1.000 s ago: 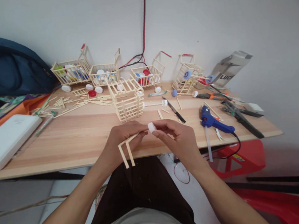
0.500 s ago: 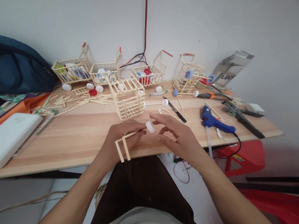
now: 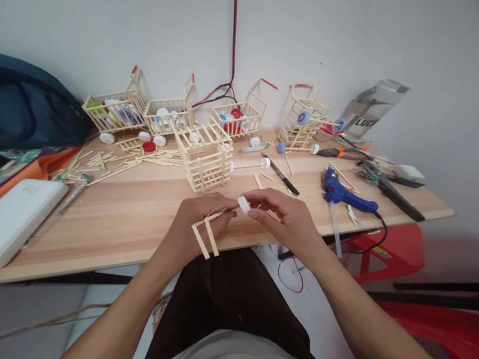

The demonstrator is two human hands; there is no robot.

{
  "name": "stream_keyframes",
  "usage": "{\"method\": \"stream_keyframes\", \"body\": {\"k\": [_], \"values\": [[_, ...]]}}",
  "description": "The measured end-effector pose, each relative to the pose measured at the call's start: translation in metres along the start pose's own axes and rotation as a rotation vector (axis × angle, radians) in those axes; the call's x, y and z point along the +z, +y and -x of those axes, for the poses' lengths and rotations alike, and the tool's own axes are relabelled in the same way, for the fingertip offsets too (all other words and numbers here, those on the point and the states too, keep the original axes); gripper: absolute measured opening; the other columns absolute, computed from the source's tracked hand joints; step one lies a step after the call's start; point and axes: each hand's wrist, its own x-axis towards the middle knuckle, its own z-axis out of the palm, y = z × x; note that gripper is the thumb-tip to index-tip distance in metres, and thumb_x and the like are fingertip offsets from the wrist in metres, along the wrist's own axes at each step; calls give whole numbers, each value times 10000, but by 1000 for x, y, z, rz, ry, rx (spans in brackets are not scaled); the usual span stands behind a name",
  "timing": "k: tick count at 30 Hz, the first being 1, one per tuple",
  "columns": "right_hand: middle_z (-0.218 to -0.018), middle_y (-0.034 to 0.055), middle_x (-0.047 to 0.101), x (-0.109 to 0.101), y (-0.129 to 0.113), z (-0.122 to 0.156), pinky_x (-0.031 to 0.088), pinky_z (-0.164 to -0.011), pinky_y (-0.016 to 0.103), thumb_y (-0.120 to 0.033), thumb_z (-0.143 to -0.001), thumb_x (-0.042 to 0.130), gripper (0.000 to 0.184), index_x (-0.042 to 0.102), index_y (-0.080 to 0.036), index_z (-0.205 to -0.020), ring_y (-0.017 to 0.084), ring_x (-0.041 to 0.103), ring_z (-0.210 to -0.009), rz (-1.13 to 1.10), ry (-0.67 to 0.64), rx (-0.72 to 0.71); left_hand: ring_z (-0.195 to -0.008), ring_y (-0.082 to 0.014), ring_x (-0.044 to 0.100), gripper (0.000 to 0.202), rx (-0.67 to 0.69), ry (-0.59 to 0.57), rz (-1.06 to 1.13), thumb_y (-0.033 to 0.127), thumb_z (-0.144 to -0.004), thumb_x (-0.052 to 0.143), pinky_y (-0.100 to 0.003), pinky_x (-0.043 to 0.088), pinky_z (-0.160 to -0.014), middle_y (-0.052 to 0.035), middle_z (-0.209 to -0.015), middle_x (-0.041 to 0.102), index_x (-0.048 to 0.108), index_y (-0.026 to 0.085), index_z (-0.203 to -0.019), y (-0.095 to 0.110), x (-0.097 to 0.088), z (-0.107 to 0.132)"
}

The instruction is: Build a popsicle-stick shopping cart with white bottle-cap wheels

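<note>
Near the table's front edge, my left hand [image 3: 200,211] is closed around a small frame of wooden sticks [image 3: 211,237], whose two legs hang down below the fingers. At its fingertips is a white bottle cap [image 3: 244,205], standing on edge. The thumb and fingertips of my right hand [image 3: 289,214] pinch this cap from the right. Whether the cap is fixed to the sticks is hidden by my left fingers. Just beyond both hands stands a stick-built cart basket [image 3: 209,171], tipped on its end.
Several finished stick carts, including one holding coloured caps [image 3: 170,121], line the wall. Loose sticks [image 3: 161,159] lie at left near a white power bank [image 3: 19,223]. A black pen [image 3: 281,175], a blue glue gun [image 3: 342,192] and pliers [image 3: 338,153] lie at right.
My right hand has closed in from open fingers to a pinch on the white cap. The stick frame and my left hand have shifted slightly to the right.
</note>
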Motion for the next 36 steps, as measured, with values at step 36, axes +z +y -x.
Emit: {"method": "stream_keyframes", "body": {"k": [36], "values": [[-1029,46,728,13,31,-56,450,-743,315,-330,-873,605,254,667,-220,-1094,169,579,-729,296,25,-94,-813,-150,648,228,-328,346,-285,200,-729,688,-260,490,-759,13,-913,694,592,210,-936,-23,-18,19]]}}
